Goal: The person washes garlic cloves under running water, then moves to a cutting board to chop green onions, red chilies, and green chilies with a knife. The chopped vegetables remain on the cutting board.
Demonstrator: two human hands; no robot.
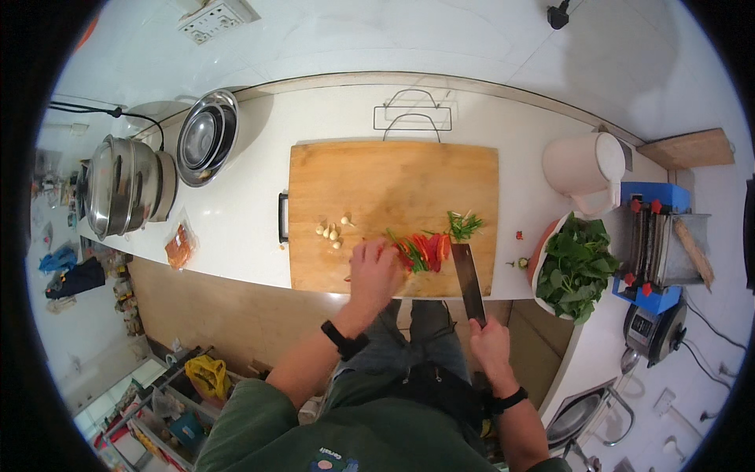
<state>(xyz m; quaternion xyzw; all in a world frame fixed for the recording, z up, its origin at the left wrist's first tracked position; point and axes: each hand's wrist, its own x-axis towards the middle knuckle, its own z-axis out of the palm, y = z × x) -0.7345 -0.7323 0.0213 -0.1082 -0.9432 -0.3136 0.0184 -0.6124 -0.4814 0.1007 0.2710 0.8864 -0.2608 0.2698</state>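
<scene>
My right hand [491, 347] grips the handle of a kitchen cleaver [468, 280]. The blade points away from me, its tip over the wooden cutting board [377, 183]. On the board, my left hand [376, 271] rests at the left end of a row of sliced red peppers [435, 251]. Its fingers bend downward, and what lies under them is hidden. Among the red slices are strips of green pepper [416, 255]. Beyond the cleaver's tip sits a small heap of cut greens [464, 225]. Several peeled garlic cloves [326, 232] lie left of my left hand.
A bowl of leafy greens [575, 268] stands to the right, near a pale pink pitcher [581, 165] and a blue-framed pasta machine [655, 236]. Nested steel bowls [206, 138], a steel steamer pot [121, 186] and a plastic packet [180, 245] occupy the left. Behind the board is a wire rack [413, 128].
</scene>
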